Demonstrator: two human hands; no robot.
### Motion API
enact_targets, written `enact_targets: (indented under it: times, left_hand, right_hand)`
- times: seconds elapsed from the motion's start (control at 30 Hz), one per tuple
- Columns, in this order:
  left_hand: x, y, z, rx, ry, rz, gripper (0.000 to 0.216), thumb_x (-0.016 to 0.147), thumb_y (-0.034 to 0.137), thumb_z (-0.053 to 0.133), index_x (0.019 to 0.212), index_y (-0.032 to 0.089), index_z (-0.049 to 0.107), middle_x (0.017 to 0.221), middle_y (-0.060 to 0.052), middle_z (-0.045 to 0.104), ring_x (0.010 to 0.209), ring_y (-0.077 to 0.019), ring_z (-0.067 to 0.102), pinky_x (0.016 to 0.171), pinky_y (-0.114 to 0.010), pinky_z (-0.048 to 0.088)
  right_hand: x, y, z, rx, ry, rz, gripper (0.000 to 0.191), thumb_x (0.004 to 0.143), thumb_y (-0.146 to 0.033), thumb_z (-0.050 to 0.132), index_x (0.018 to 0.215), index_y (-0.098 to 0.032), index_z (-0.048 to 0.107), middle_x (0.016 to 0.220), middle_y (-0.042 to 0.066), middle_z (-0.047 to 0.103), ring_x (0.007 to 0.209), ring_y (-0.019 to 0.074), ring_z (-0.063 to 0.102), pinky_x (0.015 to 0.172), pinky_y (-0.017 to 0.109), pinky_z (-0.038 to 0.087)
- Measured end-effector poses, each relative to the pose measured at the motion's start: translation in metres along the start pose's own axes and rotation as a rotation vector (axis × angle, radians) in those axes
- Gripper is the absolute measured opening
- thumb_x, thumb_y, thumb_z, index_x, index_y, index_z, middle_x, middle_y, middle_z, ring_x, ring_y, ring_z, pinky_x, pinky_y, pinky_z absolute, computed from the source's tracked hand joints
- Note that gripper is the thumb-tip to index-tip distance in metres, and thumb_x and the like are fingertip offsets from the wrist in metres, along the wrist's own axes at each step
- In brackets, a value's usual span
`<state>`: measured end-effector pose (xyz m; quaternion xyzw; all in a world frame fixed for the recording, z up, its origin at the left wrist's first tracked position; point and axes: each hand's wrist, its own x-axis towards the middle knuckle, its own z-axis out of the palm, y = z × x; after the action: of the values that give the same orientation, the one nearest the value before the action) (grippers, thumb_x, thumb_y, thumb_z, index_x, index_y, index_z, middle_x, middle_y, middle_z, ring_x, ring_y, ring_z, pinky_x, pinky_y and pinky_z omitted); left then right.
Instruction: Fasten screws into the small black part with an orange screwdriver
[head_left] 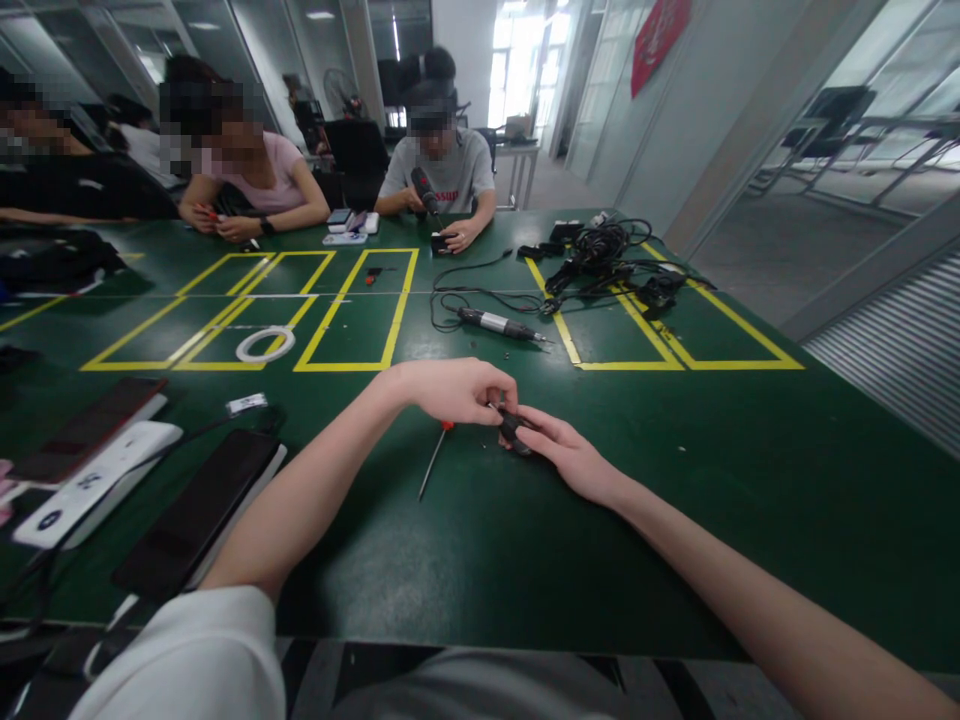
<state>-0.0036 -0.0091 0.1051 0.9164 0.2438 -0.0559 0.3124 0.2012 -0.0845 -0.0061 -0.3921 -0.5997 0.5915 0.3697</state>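
My right hand (576, 455) is closed round a small, rounded black part (514, 432) above the green table. From the left, my left hand (463, 390) curls over with thumb and fingers pinched at the upper end of that part. A light glint shows at its fingertips, too small to name. Just below my left hand lies a screwdriver (432, 465), its thin metal shaft toward me and its orange-red handle end partly hidden. Beyond both hands rests a corded electric screwdriver (495, 323), its tip toward the right.
Tangled black cables (600, 250) lie at the back right. A white tape roll (265, 344) sits left among yellow tape outlines. A phone (202, 510) and a white power strip (97, 485) are at the near left. Opposite, a person holds a power drill (425, 190).
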Motion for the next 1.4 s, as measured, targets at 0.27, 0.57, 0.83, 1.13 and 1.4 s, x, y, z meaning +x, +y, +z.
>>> enact_targets:
  times: [0.27, 0.57, 0.83, 1.13, 1.4]
  left_hand:
    - [0.006, -0.008, 0.005, -0.019, 0.012, -0.037, 0.011, 0.085, 0.013, 0.073, 0.095, 0.014, 0.074, 0.076, -0.001, 0.075, 0.065, -0.0122, 0.067, 0.068, -0.023, 0.048]
    - [0.014, 0.015, 0.018, 0.180, 0.172, -0.033, 0.016, 0.091, 0.028, 0.070, 0.086, 0.015, 0.075, 0.078, -0.004, 0.075, 0.065, -0.0135, 0.065, 0.057, -0.024, 0.037]
    - [0.003, -0.015, -0.005, 0.146, 0.176, -0.198, 0.047, 0.094, 0.058, 0.060, 0.109, 0.016, 0.074, 0.093, -0.007, 0.078, 0.077, -0.0181, 0.068, 0.066, -0.026, 0.042]
    - [0.016, -0.054, 0.005, 0.141, -0.048, -0.484, 0.038, 0.083, 0.038, 0.070, 0.115, 0.018, 0.064, 0.095, -0.005, 0.077, 0.068, -0.0160, 0.069, 0.061, -0.024, 0.044]
    - [0.012, -0.059, 0.000, 0.107, -0.007, -0.466, 0.028, 0.082, 0.034, 0.069, 0.105, 0.019, 0.065, 0.073, 0.001, 0.070, 0.065, -0.0153, 0.068, 0.061, -0.022, 0.044]
  right_hand:
    - [-0.001, 0.002, -0.005, -0.373, -0.029, -0.130, 0.044, 0.097, -0.042, 0.063, 0.137, -0.024, 0.061, 0.130, 0.012, 0.070, 0.122, 0.0314, 0.064, 0.111, 0.053, 0.047]
    - [-0.001, -0.009, -0.011, -0.573, 0.093, -0.282, 0.022, 0.087, -0.032, 0.072, 0.105, -0.023, 0.064, 0.094, 0.005, 0.063, 0.082, 0.0219, 0.058, 0.074, 0.036, 0.050]
    - [-0.001, -0.012, -0.014, -0.524, 0.131, -0.245, 0.035, 0.081, -0.026, 0.074, 0.115, -0.024, 0.065, 0.083, 0.001, 0.066, 0.072, 0.0187, 0.059, 0.069, 0.034, 0.049]
    - [0.008, -0.004, -0.016, -0.450, 0.332, -0.197, 0.034, 0.083, -0.029, 0.077, 0.116, -0.026, 0.068, 0.095, 0.005, 0.073, 0.077, 0.0225, 0.066, 0.076, 0.040, 0.056]
    - [0.018, 0.010, -0.003, -0.404, 0.197, -0.206, 0.027, 0.096, -0.031, 0.064, 0.122, -0.027, 0.067, 0.123, 0.008, 0.076, 0.118, 0.0286, 0.072, 0.111, 0.052, 0.052]
